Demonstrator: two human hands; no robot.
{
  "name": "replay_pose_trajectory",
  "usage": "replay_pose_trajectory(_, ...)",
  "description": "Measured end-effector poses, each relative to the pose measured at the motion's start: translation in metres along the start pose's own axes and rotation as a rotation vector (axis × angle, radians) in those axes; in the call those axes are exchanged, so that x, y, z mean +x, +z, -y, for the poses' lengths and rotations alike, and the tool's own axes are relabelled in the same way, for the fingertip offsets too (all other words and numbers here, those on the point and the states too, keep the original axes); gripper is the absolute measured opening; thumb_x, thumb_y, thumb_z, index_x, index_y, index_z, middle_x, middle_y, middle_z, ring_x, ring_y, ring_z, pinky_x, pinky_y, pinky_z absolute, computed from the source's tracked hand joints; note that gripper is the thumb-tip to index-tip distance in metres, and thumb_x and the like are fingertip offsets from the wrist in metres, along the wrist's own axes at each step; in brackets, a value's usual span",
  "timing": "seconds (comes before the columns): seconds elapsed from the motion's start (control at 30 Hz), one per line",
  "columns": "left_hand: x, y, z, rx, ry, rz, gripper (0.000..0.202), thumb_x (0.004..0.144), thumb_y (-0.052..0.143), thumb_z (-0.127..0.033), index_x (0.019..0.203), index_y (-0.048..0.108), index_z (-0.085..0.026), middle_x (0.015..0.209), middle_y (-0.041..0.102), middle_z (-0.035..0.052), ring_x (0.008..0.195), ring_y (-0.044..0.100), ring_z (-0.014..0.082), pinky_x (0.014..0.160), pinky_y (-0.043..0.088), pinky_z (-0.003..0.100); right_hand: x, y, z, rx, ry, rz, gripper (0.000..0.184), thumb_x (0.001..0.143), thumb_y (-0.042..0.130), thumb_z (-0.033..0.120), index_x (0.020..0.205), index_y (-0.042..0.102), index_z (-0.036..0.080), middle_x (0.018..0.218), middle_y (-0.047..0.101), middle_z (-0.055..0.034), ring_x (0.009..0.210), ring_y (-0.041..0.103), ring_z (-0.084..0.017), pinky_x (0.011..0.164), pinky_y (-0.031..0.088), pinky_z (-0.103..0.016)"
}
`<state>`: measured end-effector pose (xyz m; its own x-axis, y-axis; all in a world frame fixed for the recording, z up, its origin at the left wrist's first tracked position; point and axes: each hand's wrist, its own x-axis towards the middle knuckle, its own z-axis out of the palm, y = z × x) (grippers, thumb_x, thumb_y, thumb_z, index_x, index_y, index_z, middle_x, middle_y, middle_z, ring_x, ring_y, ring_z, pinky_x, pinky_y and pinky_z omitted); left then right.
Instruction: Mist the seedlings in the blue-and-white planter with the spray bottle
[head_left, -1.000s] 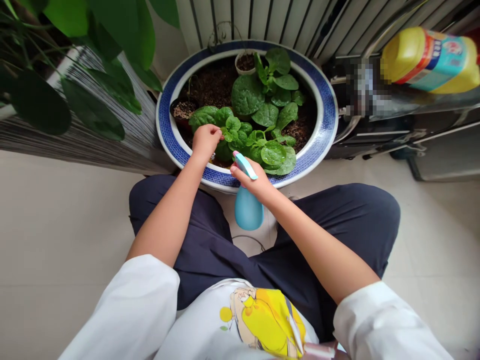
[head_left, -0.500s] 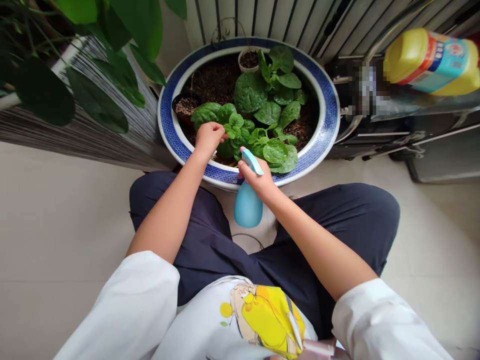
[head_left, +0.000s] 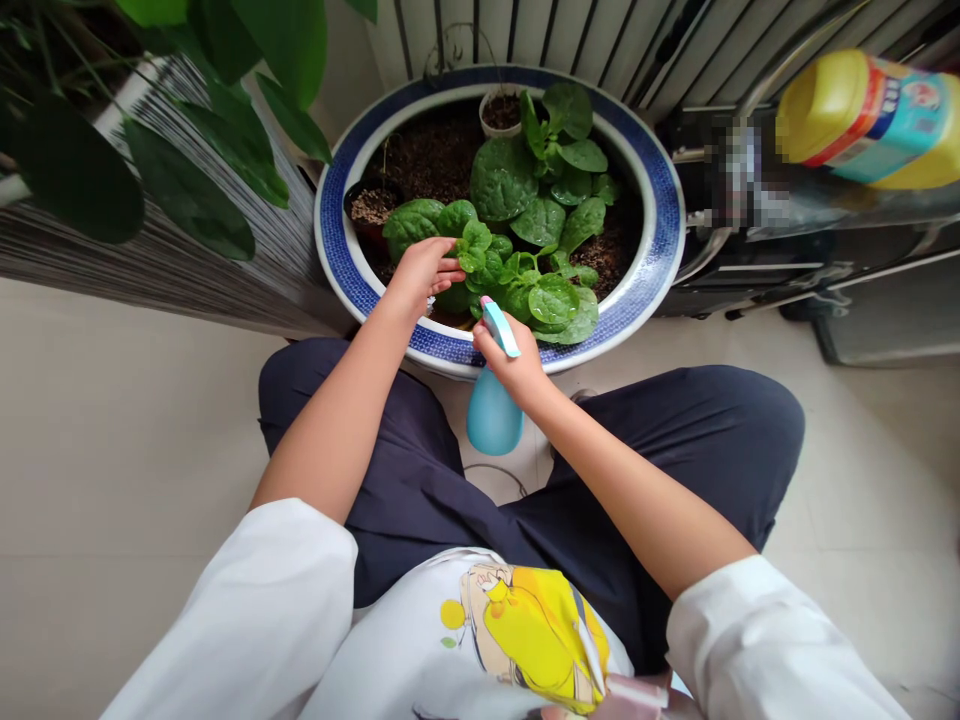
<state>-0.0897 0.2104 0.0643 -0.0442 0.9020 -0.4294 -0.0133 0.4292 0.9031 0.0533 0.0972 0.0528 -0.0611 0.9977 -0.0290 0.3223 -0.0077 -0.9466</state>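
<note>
My right hand (head_left: 516,358) is wrapped round the neck of a blue spray bottle (head_left: 495,412), whose pink nozzle points toward the plants. At the left of the leaves, my left hand (head_left: 426,274) has its fingers apart and extended, with the fingertips at the edge of a small bright green leafy plant (head_left: 474,246). Whether they touch it I cannot tell. Broad green leaves (head_left: 504,180), some wet with drops, grow from dark soil (head_left: 435,155) in a large oval planter (head_left: 666,225) with a blue-and-white rim.
Inside the planter stand a small white pot (head_left: 501,112) and a dark pot (head_left: 373,204). A large leafy plant (head_left: 195,185) overhangs the upper left. At right, a yellow bottle (head_left: 874,120) lies on a metal-framed cart (head_left: 720,245). Ribbed white panels (head_left: 525,35) rise behind the planter.
My left hand has opened from a pinch at the small leaves, its fingers now spread. My right hand keeps hold of the spray bottle, which has shifted only slightly.
</note>
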Motion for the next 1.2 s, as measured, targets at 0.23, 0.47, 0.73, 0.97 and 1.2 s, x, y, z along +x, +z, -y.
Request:
replay_pose_trajectory(0.23, 0.004, 0.001, 0.001, -0.115, -0.094, 0.118, 0.033, 0.083, 0.056, -0.039, 0.111, 0.063, -0.022, 0.092, 0.074, 0.0069, 0.08, 0.072, 0.017, 0.057, 0.048, 0.018, -0.003, -0.003, 0.001, -0.003, 0.008, 0.008, 0.022, 0.085, 0.05, 0.041, 0.076, 0.053, 0.021, 0.073, 0.06, -0.0025, 0.068, 0.056, -0.018, 0.063, 0.042, -0.03)
replay_pose_trajectory(0.47, -0.004, 0.004, -0.003, -0.222, -0.178, 0.191, 0.037, 0.088, 0.047, -0.04, 0.121, 0.059, -0.025, 0.099, 0.072, 0.0061, 0.092, 0.072, 0.0186, 0.062, 0.052, 0.021, -0.005, -0.004, -0.003, -0.009, -0.01, 0.013, 0.019, 0.084, 0.052, 0.039, 0.078, 0.055, 0.021, 0.073, 0.061, -0.0017, 0.069, 0.057, -0.019, 0.064, 0.041, -0.03)
replay_pose_trajectory(0.73, -0.008, 0.01, -0.003, -0.204, -0.131, 0.244, 0.038, 0.091, 0.043, -0.043, 0.121, 0.059, -0.025, 0.11, 0.069, 0.0056, 0.106, 0.069, 0.0201, 0.074, 0.055, 0.024, -0.006, -0.006, -0.004, -0.032, -0.018, 0.014, 0.018, 0.084, 0.052, 0.038, 0.079, 0.056, 0.021, 0.075, 0.063, -0.0011, 0.07, 0.058, -0.018, 0.067, 0.042, -0.03)
replay_pose_trajectory(0.97, -0.005, 0.011, -0.001, -0.253, -0.163, 0.198, 0.035, 0.092, 0.04, -0.037, 0.115, 0.062, -0.023, 0.107, 0.071, 0.0054, 0.1, 0.07, 0.0177, 0.068, 0.053, 0.02, -0.006, -0.008, -0.007, -0.018, -0.006, 0.019, 0.02, 0.085, 0.051, 0.039, 0.076, 0.055, 0.021, 0.074, 0.062, -0.0022, 0.069, 0.057, -0.019, 0.064, 0.043, -0.03)
replay_pose_trajectory(1.2, -0.002, 0.007, 0.003, -0.264, -0.146, 0.206, 0.034, 0.09, 0.045, -0.04, 0.114, 0.063, -0.022, 0.104, 0.072, 0.0044, 0.093, 0.071, 0.0161, 0.067, 0.053, 0.021, 0.006, -0.017, -0.003, 0.047, 0.065, 0.0, 0.023, 0.085, 0.052, 0.036, 0.068, 0.059, 0.022, 0.061, 0.061, -0.0013, 0.061, 0.055, -0.018, 0.064, 0.048, -0.034)
